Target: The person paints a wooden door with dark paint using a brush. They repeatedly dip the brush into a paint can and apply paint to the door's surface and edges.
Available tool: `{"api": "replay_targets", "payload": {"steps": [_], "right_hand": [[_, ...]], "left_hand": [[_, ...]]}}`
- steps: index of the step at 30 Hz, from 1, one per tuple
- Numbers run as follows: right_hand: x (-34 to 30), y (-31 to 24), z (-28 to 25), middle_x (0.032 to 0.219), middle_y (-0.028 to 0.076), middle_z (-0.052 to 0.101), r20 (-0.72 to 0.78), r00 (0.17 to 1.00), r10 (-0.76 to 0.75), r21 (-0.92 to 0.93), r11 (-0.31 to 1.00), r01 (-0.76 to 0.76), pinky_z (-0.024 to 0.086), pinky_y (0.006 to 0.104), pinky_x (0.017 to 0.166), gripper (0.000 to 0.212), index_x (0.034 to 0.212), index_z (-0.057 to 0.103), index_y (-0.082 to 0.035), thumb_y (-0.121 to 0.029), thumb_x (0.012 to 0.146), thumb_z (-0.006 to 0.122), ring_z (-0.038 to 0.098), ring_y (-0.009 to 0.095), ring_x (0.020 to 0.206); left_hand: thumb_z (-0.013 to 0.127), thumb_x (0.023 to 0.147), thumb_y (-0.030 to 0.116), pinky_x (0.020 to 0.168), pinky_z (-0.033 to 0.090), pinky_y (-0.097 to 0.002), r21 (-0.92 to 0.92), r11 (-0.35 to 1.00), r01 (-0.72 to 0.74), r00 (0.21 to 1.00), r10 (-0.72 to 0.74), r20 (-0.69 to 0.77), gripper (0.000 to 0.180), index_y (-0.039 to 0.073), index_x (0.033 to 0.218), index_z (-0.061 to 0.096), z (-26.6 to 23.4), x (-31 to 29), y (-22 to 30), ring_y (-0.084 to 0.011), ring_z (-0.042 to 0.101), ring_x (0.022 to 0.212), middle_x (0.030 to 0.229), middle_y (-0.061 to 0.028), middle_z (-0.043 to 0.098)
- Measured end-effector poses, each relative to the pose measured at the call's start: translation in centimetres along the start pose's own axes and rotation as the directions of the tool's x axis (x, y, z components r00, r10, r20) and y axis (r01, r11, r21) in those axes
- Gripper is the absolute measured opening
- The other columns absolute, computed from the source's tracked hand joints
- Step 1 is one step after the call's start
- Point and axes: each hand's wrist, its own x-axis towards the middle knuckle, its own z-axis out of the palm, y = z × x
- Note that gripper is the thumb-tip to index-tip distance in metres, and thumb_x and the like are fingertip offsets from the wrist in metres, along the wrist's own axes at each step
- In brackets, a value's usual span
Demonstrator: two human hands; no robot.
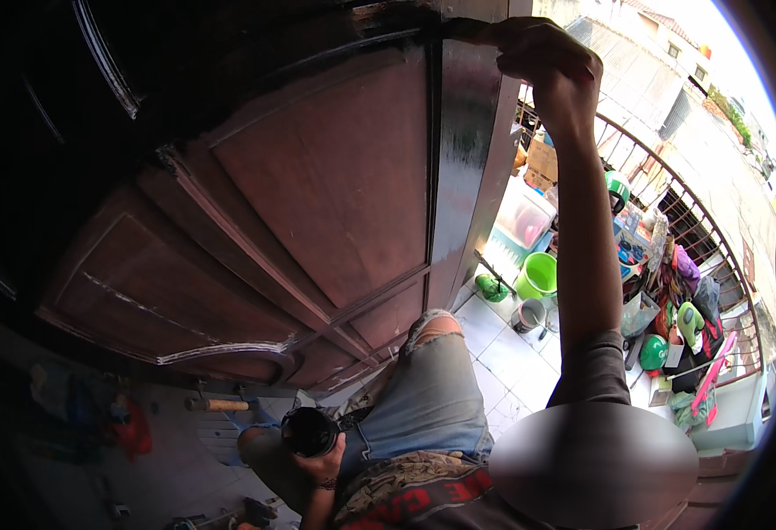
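Note:
A brown panelled wooden door point(335, 185) fills the left and middle, with glossy black paint over its upper part and right-hand stile. My right arm stretches up, and my right hand point(554, 66) is closed around a paintbrush point(469, 32), mostly hidden by the fingers and shadow. Its dark end meets the door near the top of the stile. Low down by my knee, my left hand point(324, 461) grips a round container of black paint point(308, 431), tilted so its dark inside shows. The lower panels are still bare reddish brown.
Right of the door, a green bucket point(536, 276), a grey pail point(527, 314) and a clear plastic box point(526, 215) stand on white tiles. A cluttered heap with a green helmet point(654, 352) lies along a curved railing point(710, 216). A wooden-handled tool point(218, 405) is at lower left.

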Motion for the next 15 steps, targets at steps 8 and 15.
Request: {"api": "replay_targets", "payload": {"steps": [8,15], "right_hand": [[-2.4,-0.7,2.3,0.093,0.006,0.073,-0.116,0.933,-0.34,-0.258,0.918,0.303,0.057,0.0325,0.072,0.012,0.075,0.07,-0.005,0.005,0.075,0.065,0.071,0.022,0.079],[-3.0,-1.8,2.9,0.093,0.005,0.072,-0.122,0.922,-0.367,-0.306,0.898,0.317,0.056,0.0311,0.067,0.019,0.075,0.07,-0.008,0.008,0.065,0.065,0.071,0.022,0.077]], "left_hand": [[0.089,0.062,0.013,0.105,0.047,-0.0401,-0.068,0.997,-0.025,1.0,0.024,-0.014,0.102,-0.006,0.145,0.033,0.2,0.3,0.8,-0.0269,0.056,0.124,0.135,-0.0181,0.052],[0.09,0.062,0.014,0.104,0.047,-0.0399,-0.065,0.997,-0.043,0.999,0.042,-0.013,0.102,-0.006,0.144,0.033,0.1,0.2,0.3,-0.0271,0.057,0.122,0.134,-0.0175,0.052]]}}
